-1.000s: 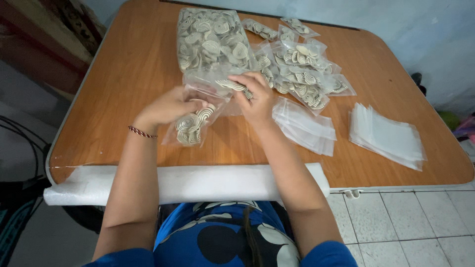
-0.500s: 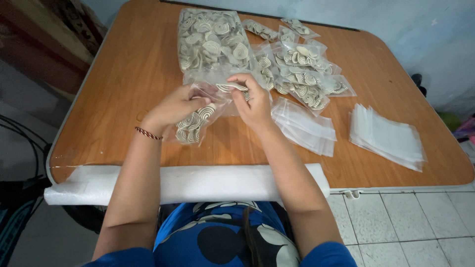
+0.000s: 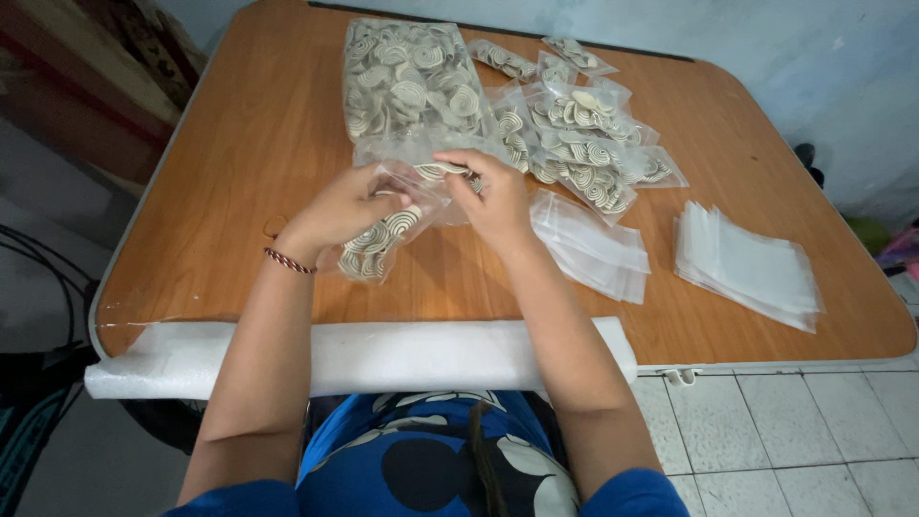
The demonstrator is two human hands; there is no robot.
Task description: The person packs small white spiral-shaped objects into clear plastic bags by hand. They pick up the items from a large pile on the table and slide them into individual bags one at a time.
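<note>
My left hand [image 3: 340, 208] grips a small clear plastic bag [image 3: 381, 239] partly filled with flat spiral-patterned discs, held just above the wooden table [image 3: 239, 144]. My right hand [image 3: 495, 196] pinches several of the same spiral discs [image 3: 442, 171] at the bag's open mouth. Directly beyond my hands lies a large clear bag of spiral discs [image 3: 407, 81].
Several small filled bags [image 3: 584, 144] lie in a heap at the back right. Two stacks of empty clear bags sit right of my hands, one near [image 3: 593, 244] and one farther right [image 3: 751, 268]. A white foam strip [image 3: 364, 354] pads the table's front edge.
My hands have stayed over the same spot; the right hand's fingers have shifted slightly at the small bag's mouth with the discs.
</note>
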